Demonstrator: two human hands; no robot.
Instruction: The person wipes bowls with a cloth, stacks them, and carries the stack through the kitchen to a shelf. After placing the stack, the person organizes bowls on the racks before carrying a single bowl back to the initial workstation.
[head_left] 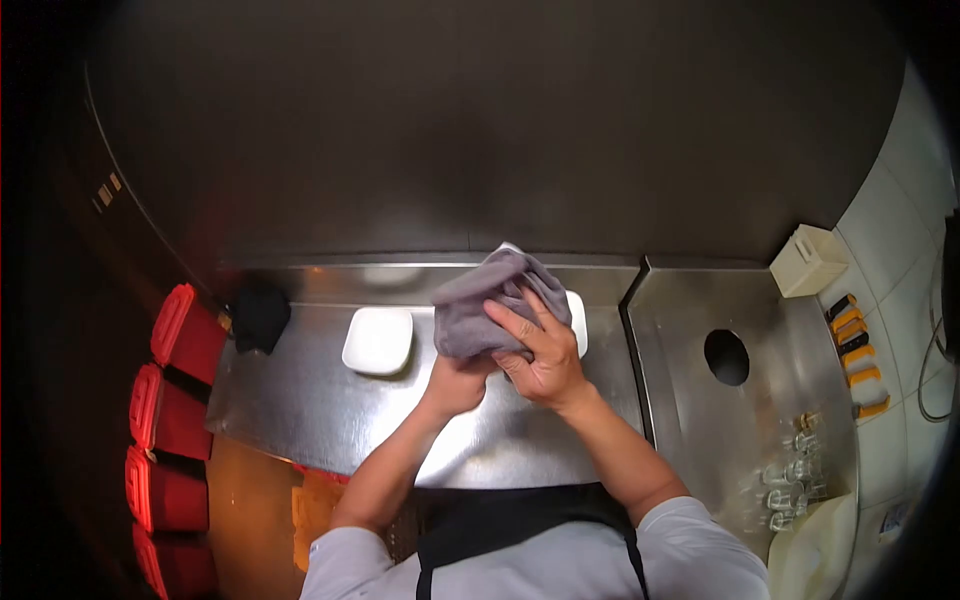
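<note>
A grey cloth (480, 305) is held up over the steel counter, with a small white edge of something showing at its top. My left hand (460, 385) grips the cloth from below, its fingers mostly hidden under the fabric. Across the front of the cloth lies my right hand (540, 355), its fingers spread and pressing on the fabric. A stack of white square dishes (378, 340) stands on the counter to the left. Behind my right hand, another white dish (577, 322) shows in part.
Red lidded bins (178, 420) line the left side, near a black bundle (260, 317). On the right are a steel surface with a round hole (727, 357), a cream container (808, 262), yellow-and-black handles (855, 345) and several glasses (790, 485).
</note>
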